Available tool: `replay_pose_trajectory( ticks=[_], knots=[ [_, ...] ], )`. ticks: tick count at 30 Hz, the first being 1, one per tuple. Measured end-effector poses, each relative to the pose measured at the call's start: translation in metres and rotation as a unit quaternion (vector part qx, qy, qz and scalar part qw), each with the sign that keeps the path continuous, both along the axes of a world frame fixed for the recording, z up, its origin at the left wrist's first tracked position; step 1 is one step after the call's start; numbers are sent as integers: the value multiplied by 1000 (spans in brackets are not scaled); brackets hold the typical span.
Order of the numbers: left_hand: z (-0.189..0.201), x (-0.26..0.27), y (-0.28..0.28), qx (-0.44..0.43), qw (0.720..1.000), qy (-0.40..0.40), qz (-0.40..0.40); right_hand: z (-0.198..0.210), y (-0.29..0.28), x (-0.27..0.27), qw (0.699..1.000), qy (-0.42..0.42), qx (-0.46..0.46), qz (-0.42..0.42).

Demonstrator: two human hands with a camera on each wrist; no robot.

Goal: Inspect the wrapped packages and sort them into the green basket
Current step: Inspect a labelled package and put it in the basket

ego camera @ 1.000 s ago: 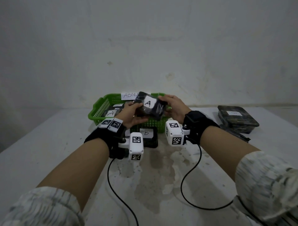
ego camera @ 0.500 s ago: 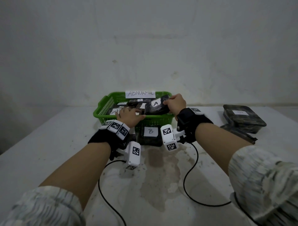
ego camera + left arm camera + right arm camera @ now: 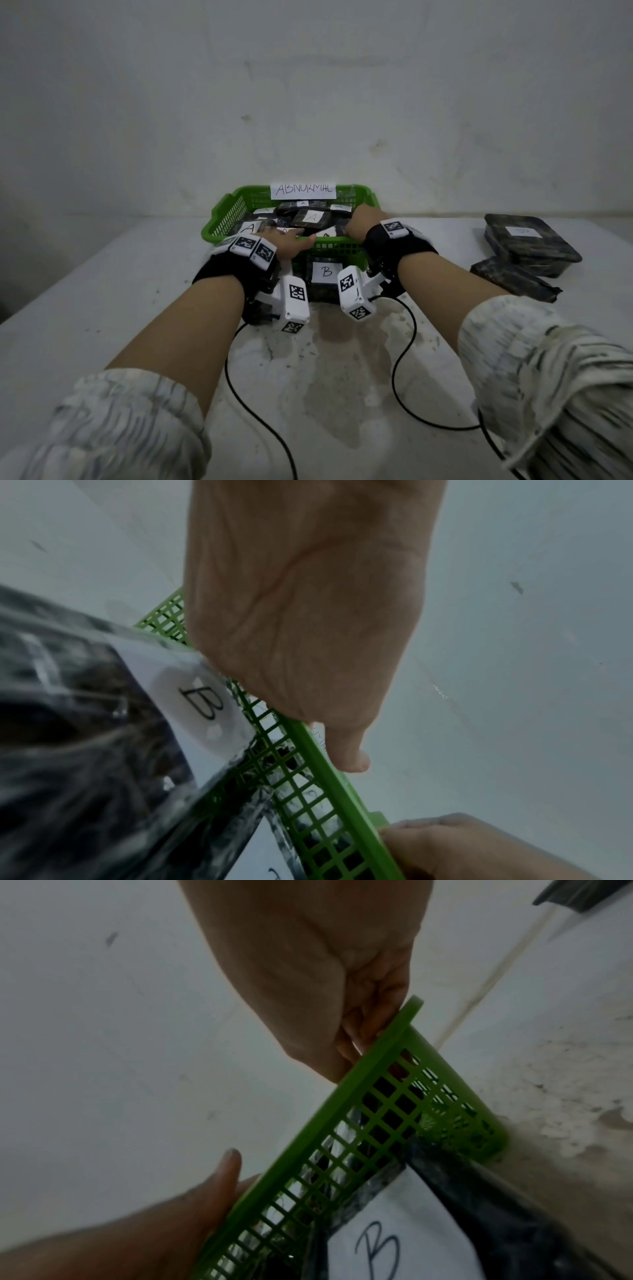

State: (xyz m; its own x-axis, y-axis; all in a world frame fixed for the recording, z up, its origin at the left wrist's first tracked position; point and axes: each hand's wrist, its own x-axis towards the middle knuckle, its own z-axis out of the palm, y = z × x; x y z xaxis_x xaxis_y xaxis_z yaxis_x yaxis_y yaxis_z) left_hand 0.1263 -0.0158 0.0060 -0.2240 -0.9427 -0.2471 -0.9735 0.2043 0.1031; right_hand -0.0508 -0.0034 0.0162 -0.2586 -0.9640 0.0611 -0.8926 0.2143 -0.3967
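Note:
The green basket (image 3: 222,219) stands at the table's far middle and holds several dark wrapped packages (image 3: 310,217) with white "A" labels. My right hand (image 3: 363,222) reaches down inside the basket's near right corner, fingers curled on an "A" package (image 3: 325,234) lying low among the others. The right wrist view shows those fingers (image 3: 373,1015) dipping behind the rim (image 3: 377,1069). My left hand (image 3: 291,243) rests open on the near rim (image 3: 342,791), fingers straight and holding nothing. A "B" package (image 3: 325,272) lies on the table against the basket's front wall.
A paper sign reading ABNORMAL (image 3: 303,189) stands on the basket's far rim. Two more dark wrapped packages (image 3: 527,243) (image 3: 513,279) lie at the table's right. Black wrist cables (image 3: 404,359) trail over the stained table. A wall rises right behind the basket.
Both hands held the "A" package up before the basket. The left hand let go and dropped to the near rim; the right carried the package down into the basket.

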Motion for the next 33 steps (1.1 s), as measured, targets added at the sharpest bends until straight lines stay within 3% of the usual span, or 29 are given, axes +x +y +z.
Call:
replay_pose_trajectory(
  ticks=[4, 8, 12, 14, 16, 20, 23, 27, 33],
  knots=[
    [0, 0, -1, 15, 1000, 8, -12, -5, -2, 12, 992, 89, 71, 54],
    [-1, 0, 1, 9, 1000, 14, -7, 1, -3, 13, 992, 77, 66, 70],
    [10, -5, 6, 9, 1000, -10, -17, -1, -1, -3, 997, -60, -56, 12],
    [13, -16, 11, 2, 1000, -11, -15, -3, 5, -14, 979, -160, -123, 7],
    [12, -36, 21, -11, 999, 18, -34, -2, 17, -30, 964, -203, -167, -23],
    [8, -93, 46, -12, 992, 67, -102, -9, 37, -81, 991, -60, -82, -92],
    [3, -131, 62, 12, 988, 77, -134, -20, 57, -125, 991, 15, 13, -132],
    [-1, -151, 78, 6, 988, 92, -123, -44, 77, -177, 981, 27, 134, -141],
    [-2, -154, 82, 8, 989, 91, -115, -69, 93, -195, 972, 53, 166, -155]
  ],
)
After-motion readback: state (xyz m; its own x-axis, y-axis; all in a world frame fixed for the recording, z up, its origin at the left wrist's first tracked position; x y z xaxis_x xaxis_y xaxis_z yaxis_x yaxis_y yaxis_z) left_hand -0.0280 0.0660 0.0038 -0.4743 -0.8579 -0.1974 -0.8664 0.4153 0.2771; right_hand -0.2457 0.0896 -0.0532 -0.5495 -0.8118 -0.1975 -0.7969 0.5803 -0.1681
